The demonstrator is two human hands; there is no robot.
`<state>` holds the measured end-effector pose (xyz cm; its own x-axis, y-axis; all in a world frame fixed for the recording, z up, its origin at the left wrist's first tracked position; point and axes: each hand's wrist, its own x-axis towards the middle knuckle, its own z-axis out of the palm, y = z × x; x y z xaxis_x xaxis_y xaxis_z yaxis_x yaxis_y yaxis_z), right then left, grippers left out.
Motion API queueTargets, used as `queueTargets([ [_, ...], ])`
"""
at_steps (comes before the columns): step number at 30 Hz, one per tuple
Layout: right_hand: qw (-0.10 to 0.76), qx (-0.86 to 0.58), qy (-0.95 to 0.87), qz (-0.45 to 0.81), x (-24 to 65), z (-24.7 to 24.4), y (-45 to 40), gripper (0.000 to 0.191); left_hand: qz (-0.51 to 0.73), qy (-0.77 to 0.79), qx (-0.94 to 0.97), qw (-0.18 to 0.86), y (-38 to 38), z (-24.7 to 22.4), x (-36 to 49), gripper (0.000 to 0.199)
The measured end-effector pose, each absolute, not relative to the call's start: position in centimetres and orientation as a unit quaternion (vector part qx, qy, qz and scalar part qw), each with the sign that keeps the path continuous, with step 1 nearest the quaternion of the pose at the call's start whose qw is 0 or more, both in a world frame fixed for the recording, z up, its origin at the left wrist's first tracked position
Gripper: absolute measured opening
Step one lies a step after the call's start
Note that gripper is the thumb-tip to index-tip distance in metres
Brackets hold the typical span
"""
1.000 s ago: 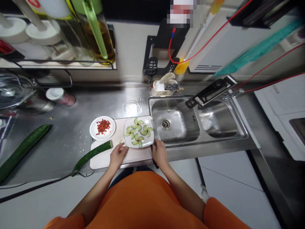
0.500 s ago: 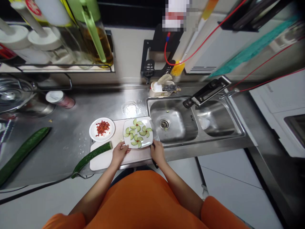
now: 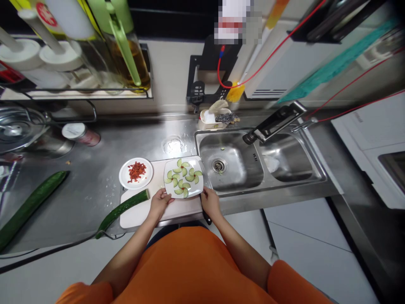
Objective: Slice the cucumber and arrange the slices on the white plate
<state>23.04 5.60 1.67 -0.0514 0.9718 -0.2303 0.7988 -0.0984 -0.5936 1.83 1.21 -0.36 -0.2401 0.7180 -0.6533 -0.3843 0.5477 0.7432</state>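
A square white plate [image 3: 198, 192] is over the right part of the pale cutting board [image 3: 134, 215]. Cucumber slices [image 3: 185, 193] lie on it in several pinwheel flowers with small red bits at their centres. My left hand [image 3: 160, 203] grips the plate's near left corner, thumb on the rim. At the near right corner, my right hand [image 3: 210, 201] is closed on the plate's edge; its fingertips are partly hidden. A dark knife handle [image 3: 206, 218] shows beside the right hand. Left of my left hand lies a cut cucumber [image 3: 123, 207], partly on the board.
A round white plate [image 3: 123, 180] of chopped red pieces overlaps the board's far left corner. A whole cucumber [image 3: 34, 202] lies at the left. To the right is a double steel sink [image 3: 234, 185] with a faucet [image 3: 275, 120]. A shelf of bottles [image 3: 126, 95] hangs at the upper left.
Both hands keep their hold on the square plate, which stays in nearly the same spot. The whole view has shifted very slightly.
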Motion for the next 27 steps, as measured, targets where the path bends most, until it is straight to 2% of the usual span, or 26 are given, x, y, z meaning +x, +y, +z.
queueTargets([
  [18,0.238,-0.690,-0.500,0.467,23.4,1.4,6.0,0.031,0.482,0.623,0.122,0.605,1.2,-0.2,1.4,0.036],
  [24,0.299,-0.671,-0.359,0.576,22.8,1.5,5.8,0.025,0.472,0.636,0.107,0.601,1.1,1.2,0.9,0.036],
  [27,0.331,-0.637,-0.264,0.644,22.3,2.1,5.7,0.035,0.473,0.638,0.106,0.598,0.9,2.2,0.6,0.038],
])
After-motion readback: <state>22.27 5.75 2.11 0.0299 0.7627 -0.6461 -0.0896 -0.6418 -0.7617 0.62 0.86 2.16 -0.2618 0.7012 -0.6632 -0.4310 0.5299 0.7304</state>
